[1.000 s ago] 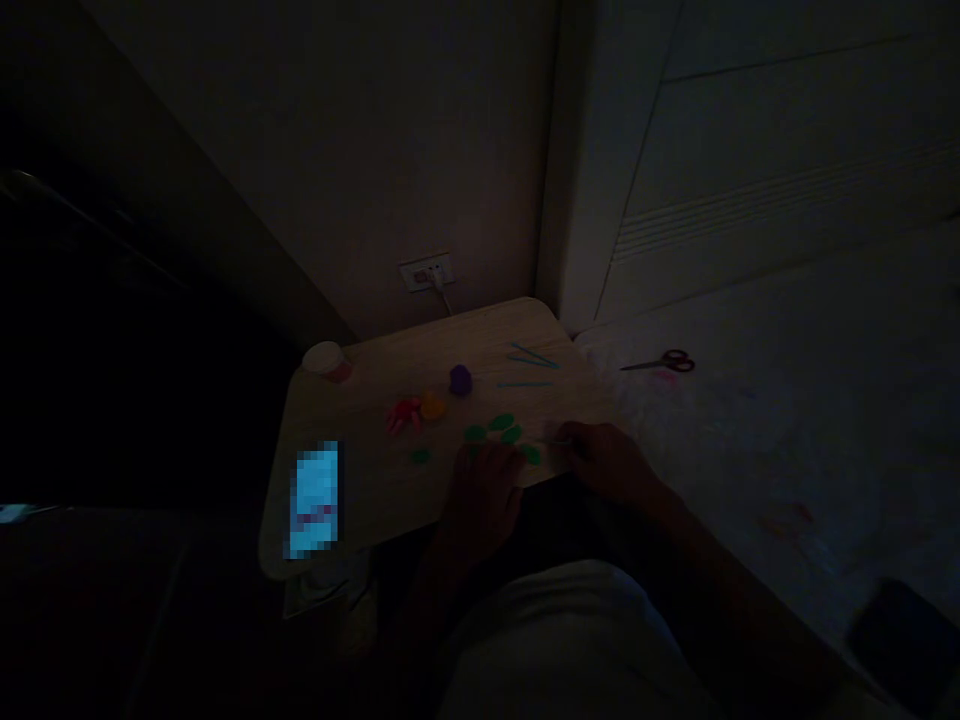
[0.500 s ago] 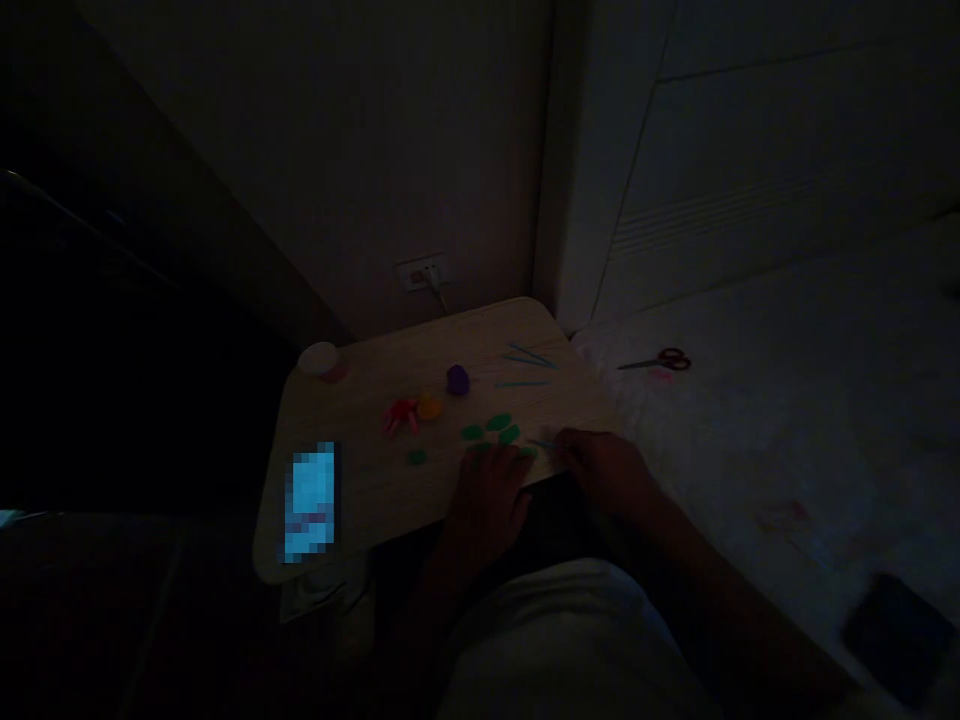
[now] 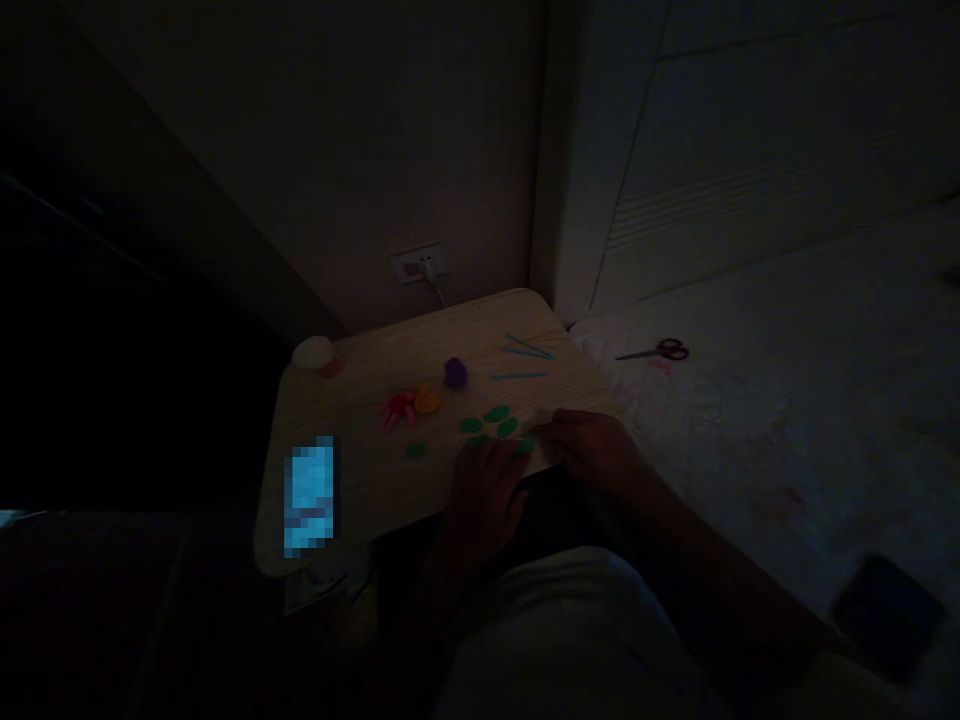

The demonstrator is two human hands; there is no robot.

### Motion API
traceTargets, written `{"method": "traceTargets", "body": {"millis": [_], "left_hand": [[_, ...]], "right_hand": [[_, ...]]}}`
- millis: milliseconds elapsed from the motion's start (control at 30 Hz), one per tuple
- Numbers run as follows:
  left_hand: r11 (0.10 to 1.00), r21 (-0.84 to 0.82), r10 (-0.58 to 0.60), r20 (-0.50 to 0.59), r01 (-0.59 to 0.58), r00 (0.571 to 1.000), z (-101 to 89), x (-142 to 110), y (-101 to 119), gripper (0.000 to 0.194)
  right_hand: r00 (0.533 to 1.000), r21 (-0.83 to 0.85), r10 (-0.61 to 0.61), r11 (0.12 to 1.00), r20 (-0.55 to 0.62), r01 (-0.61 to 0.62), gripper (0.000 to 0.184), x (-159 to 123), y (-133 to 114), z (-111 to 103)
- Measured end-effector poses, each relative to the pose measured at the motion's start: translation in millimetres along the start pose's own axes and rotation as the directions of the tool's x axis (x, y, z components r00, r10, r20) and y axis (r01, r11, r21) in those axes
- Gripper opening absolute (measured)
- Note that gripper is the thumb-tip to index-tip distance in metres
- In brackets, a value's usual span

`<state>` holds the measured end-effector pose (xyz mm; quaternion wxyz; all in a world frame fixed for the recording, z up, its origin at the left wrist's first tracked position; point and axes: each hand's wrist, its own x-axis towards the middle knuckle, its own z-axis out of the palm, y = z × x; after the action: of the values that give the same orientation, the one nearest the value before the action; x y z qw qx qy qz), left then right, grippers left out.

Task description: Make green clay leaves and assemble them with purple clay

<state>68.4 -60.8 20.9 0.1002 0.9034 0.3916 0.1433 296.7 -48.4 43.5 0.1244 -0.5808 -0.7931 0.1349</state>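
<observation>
The scene is dark. My left hand lies on the near edge of the small table, fingers stretched forward and touching or partly covering the nearest green pieces. Several flat green pieces, like leaf-shaped modelling clay, sit just past those fingers. To their right, my right hand rests low with its fingers pinched together, its tips close to a green piece. A thin blue stick showed in that pinch half a second ago; the fingers and the gloom now hide it. One separate green piece lies to the left.
Farther back are a purple lump, an orange lump, a red-pink piece with prongs and thin blue sticks. A tub and lit phone are left. Scissors lie on the pale surface at right.
My right hand has moved slightly left and forward, its fingertips nearer the green pieces. The stick that poked out of it no longer shows. My left hand stays nearly in place.
</observation>
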Motion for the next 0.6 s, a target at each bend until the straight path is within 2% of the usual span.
{"method": "traceTargets", "body": {"millis": [133, 233, 400, 600], "left_hand": [[1.0, -0.004, 0.004, 0.003, -0.004, 1.0, 2.1, 0, -1, 0.048], [1.0, -0.004, 0.002, 0.0, -0.002, 1.0, 3.2, -1, -1, 0.048], [1.0, -0.015, -0.005, -0.006, 0.005, 1.0, 2.9, -1, 0, 0.047], [1.0, -0.025, -0.01, 0.001, 0.01, 1.0, 2.2, 0, -1, 0.047]], "right_hand": [[0.996, -0.033, -0.084, 0.996, -0.027, 0.083, 0.038, 3, 10, 2], [0.993, -0.067, -0.122, 0.99, 0.005, 0.122, 0.034, 5, 14, 2], [0.991, -0.087, -0.116, 0.989, 0.069, 0.122, 0.029, 10, 13, 5], [0.992, -0.084, -0.106, 0.99, 0.067, 0.111, 0.03, 15, 13, 5]]}}
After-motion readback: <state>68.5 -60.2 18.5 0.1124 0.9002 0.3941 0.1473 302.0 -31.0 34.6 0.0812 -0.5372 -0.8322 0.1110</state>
